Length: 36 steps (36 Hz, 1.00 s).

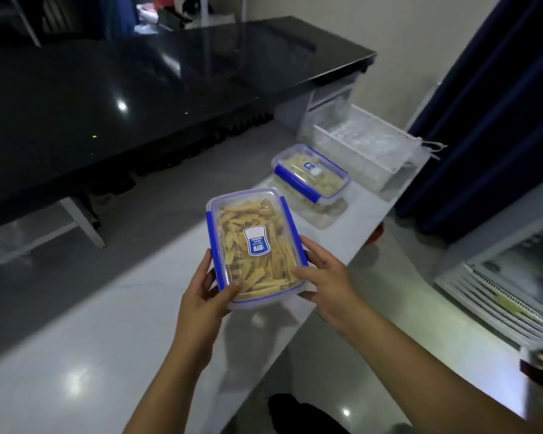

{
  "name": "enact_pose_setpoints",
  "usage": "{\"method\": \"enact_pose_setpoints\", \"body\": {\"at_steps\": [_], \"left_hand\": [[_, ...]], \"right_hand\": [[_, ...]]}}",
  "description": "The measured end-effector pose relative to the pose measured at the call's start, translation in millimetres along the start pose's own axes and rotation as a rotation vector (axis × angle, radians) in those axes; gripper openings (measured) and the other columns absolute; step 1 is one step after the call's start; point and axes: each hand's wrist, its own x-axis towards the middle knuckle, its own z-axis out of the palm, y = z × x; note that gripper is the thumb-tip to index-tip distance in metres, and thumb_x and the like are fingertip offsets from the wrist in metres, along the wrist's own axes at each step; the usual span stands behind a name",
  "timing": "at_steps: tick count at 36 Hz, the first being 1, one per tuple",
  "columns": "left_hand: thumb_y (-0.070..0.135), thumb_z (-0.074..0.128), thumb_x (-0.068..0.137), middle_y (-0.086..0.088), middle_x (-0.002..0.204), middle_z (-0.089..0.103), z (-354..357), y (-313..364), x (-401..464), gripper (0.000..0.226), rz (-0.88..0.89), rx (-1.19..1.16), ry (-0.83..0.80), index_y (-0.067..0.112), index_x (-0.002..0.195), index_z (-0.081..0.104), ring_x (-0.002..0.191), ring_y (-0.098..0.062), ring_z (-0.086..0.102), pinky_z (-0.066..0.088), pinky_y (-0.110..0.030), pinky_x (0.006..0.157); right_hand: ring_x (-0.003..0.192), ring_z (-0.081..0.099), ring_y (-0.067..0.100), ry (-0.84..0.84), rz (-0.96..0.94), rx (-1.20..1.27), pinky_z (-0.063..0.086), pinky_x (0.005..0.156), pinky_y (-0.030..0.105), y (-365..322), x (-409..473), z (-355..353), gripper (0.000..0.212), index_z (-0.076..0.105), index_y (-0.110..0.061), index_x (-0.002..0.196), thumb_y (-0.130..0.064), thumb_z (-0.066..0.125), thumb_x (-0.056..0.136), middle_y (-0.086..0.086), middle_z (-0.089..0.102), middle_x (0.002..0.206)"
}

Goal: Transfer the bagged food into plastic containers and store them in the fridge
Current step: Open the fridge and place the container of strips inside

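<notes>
Holding a filled box in both hands above the near part of the white table, the person looks to be at the carrying step; the food is already inside and the lid is on, so what remains for this box is, by my judgement, the trip to the fridge, whose open front shows at the right edge of view; the left hand grips the near left corner, fingers curled round the rim with the thumb on the lid; the right hand clasps the near right side, fingers wrapped under and thumb lying across the lid edge; the next move likely calls for a turn to the right with the box kept level, and for a free shelf to slide it onto; whether the blue side clips are all snapped down I cannot tell, so a check before tilting would be wise.

The box is clear plastic with a blue seal and blue clips, a blue-and-white label on the lid; pale yellow strips of food fill it nearly to the top; a second box, likewise lidded and filled with paler pieces, rests further along the table, just beside a white basket.
</notes>
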Motion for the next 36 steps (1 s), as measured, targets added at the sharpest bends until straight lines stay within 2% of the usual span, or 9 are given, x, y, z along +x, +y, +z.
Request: {"method": "enact_pose_setpoints", "body": {"at_steps": [3, 8, 12, 16, 18, 23, 29, 32, 36], "left_hand": [[0.040, 0.080, 0.068, 0.012, 0.121, 0.070, 25.9, 6.6, -12.2, 0.074, 0.040, 0.016, -0.091, 0.048, 0.135, 0.050, 0.106, -0.017, 0.071, 0.063, -0.040, 0.073], [0.038, 0.078, 0.073, 0.015, 0.122, 0.069, 86.4, 5.0, -30.1, 0.074, 0.072, 0.082, -0.185, 0.046, 0.140, 0.048, 0.109, -0.016, 0.070, 0.063, -0.042, 0.075], [0.031, 0.078, 0.078, 0.013, 0.122, 0.069, 136.3, -5.0, -39.8, 0.068, 0.078, 0.094, -0.276, 0.046, 0.138, 0.049, 0.110, -0.017, 0.069, 0.062, -0.036, 0.071], [0.028, 0.080, 0.081, 0.006, 0.126, 0.068, 197.3, -17.7, -46.5, 0.068, 0.077, 0.106, -0.335, 0.045, 0.139, 0.050, 0.113, -0.023, 0.068, 0.060, -0.052, 0.083], [0.025, 0.082, 0.081, 0.002, 0.128, 0.068, 231.5, -24.7, -49.2, 0.070, 0.072, 0.108, -0.371, 0.043, 0.141, 0.049, 0.114, -0.027, 0.068, 0.058, -0.055, 0.085], [0.021, 0.078, 0.081, 0.004, 0.125, 0.069, 315.7, -48.3, -52.7, 0.065, 0.096, 0.150, -0.463, 0.045, 0.136, 0.054, 0.109, -0.021, 0.070, 0.061, -0.032, 0.072], [0.022, 0.082, 0.069, 0.004, 0.123, 0.071, 397.4, -87.3, -51.9, 0.072, 0.028, 0.159, -0.491, 0.043, 0.134, 0.057, 0.107, -0.021, 0.071, 0.059, -0.030, 0.069], [0.023, 0.087, 0.070, 0.006, 0.123, 0.071, 439.1, -103.4, -50.8, 0.074, -0.004, 0.195, -0.543, 0.048, 0.132, 0.057, 0.106, -0.021, 0.071, 0.061, -0.034, 0.072], [0.022, 0.081, 0.077, 0.008, 0.126, 0.069, 488.4, -115.2, -35.8, 0.066, -0.028, 0.280, -0.629, 0.052, 0.131, 0.056, 0.106, -0.024, 0.071, 0.058, -0.053, 0.083]], "right_hand": [[0.110, 0.069, 0.029, 0.030, -0.077, 0.099, 0.055, 0.093, 0.058, -4.0, -32.9, -30.6, 0.059, 0.058, -0.027, 0.136, -0.001, 0.072, 0.084, 0.003, 0.069, 0.126], [0.109, 0.070, 0.026, 0.100, -0.221, 0.181, 0.061, 0.077, 0.039, -4.9, -74.6, -89.4, 0.062, 0.056, -0.031, 0.138, -0.002, 0.069, 0.085, -0.003, 0.072, 0.121], [0.106, 0.071, 0.025, 0.157, -0.264, 0.204, 0.060, 0.071, 0.033, -0.5, -92.4, -141.9, 0.060, 0.058, -0.035, 0.136, 0.001, 0.065, 0.088, -0.006, 0.072, 0.120], [0.105, 0.072, 0.024, 0.213, -0.297, 0.249, 0.060, 0.070, 0.031, -3.8, -101.4, -203.1, 0.061, 0.060, -0.035, 0.133, -0.008, 0.072, 0.080, -0.006, 0.071, 0.120], [0.106, 0.071, 0.022, 0.240, -0.303, 0.270, 0.060, 0.070, 0.030, -4.6, -105.4, -238.2, 0.060, 0.059, -0.036, 0.134, -0.007, 0.071, 0.082, -0.008, 0.070, 0.120], [0.108, 0.071, 0.023, 0.279, -0.305, 0.320, 0.061, 0.072, 0.035, 1.7, -114.0, -327.5, 0.061, 0.061, -0.038, 0.131, -0.016, 0.075, 0.076, -0.007, 0.071, 0.120], [0.105, 0.072, 0.021, 0.369, -0.280, 0.370, 0.060, 0.071, 0.033, 13.0, -117.9, -408.5, 0.059, 0.061, -0.036, 0.132, -0.012, 0.074, 0.080, -0.006, 0.071, 0.121], [0.106, 0.071, 0.018, 0.437, -0.253, 0.419, 0.060, 0.071, 0.033, 16.1, -121.9, -444.9, 0.064, 0.058, -0.036, 0.134, -0.020, 0.078, 0.075, -0.010, 0.070, 0.121], [0.105, 0.071, 0.017, 0.492, -0.229, 0.486, 0.061, 0.071, 0.034, 17.6, -120.2, -484.3, 0.068, 0.062, -0.037, 0.125, -0.039, 0.082, 0.060, -0.011, 0.071, 0.119]]}}
